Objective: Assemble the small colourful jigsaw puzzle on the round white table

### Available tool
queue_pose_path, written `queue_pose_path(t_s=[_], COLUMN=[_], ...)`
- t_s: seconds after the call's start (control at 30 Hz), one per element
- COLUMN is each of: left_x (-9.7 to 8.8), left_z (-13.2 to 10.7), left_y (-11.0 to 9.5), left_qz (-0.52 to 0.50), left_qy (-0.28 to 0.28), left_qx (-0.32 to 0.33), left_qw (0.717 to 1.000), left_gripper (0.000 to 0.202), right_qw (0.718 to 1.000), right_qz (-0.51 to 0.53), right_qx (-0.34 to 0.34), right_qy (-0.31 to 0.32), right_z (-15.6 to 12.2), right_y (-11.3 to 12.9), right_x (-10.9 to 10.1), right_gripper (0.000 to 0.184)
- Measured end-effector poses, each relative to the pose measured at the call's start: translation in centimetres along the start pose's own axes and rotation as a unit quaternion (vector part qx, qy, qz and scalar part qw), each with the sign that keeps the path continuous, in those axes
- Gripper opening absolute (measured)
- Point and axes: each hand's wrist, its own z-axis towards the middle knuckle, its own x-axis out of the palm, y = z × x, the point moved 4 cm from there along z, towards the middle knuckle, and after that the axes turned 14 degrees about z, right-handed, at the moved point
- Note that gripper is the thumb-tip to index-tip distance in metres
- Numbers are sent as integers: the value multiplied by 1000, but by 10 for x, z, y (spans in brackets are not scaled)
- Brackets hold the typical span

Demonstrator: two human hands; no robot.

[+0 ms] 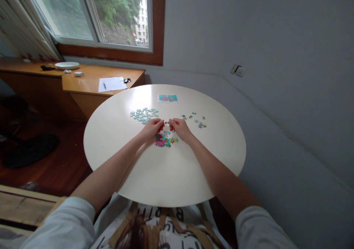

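- The near edge of the white table [168, 182] comes right up to my lap.
- On it, just in front of my hands, lies the patch [163, 141] of joined puzzle bits, pink, teal and yellow, its outline uneven.
- My left hand [154, 126] has its fingers curled, pinching one end of a small piece [166, 123].
- My right hand [179, 127] pinches the other end, so the piece sits between my fingertips, above the table; I cannot tell if it is one bit or two joined.
- Beyond my left hand spreads the pile [143, 114], mostly teal.
- To the right lie a few scattered bits [201, 124], some touching.
- Farther off, the picture [167, 98] lies flat near the table's far edge.
- Past that, left, a desk [91, 72] bears paper [112, 84] and keys [127, 80].
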Motion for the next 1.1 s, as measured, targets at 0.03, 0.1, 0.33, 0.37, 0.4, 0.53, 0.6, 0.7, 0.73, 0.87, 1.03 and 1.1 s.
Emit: queue_pose_path(t_s=[0.03, 0.1, 0.33, 0.37, 0.4, 0.53, 0.6, 0.7, 0.73, 0.87, 1.03, 1.1], left_x=[0, 0, 2, 2, 2, 2, 2, 2, 1, 1, 1, 1], left_z=[0, 0, 0, 0, 1, 1, 1, 1, 0, -2, -4, -3], left_y=[0, 0, 0, 0, 0, 1, 1, 0, 0, -4, -7, -7], left_qz=[1, 4, 30, 32, 33, 37, 42, 51, 56, 75, 80, 83], left_qy=[0, 2, 9, 10, 10, 5, 1, -6, -9, -16, -20, -19], left_qx=[0, 1, 10, 12, 13, 17, 17, 19, 21, 21, 24, 26], left_qw=[1000, 1000, 999, 999, 999, 999, 999, 998, 998, 997, 996, 996], left_gripper=[33, 33, 35, 36, 36, 35, 34, 34, 33, 32, 32, 32], right_qw=[1000, 1000, 1000, 1000, 1000, 1000, 1000, 1000, 1000, 1000, 1000, 1000], right_qz=[-1, -3, 1, -1, -3, -9, -8, -8, -10, -16, -15, -12], right_qx=[-1, -3, -11, -12, -12, -9, -10, -12, -12, -13, -7, -4], right_qy=[0, 0, 5, 7, 8, 6, 6, 7, 7, 9, 9, 8], right_z=[0, 0, 0, 0, 0, 0, 0, 0, 0, 0, -1, -1], right_y=[0, 0, 0, 0, 0, 0, 0, 0, 0, 1, 2, 2], right_x=[0, 0, 1, 1, 1, 1, 1, 1, 1, 2, 2, 2], right_gripper=[46, 46, 46, 46, 46, 46, 46, 46, 46, 47, 46, 45])
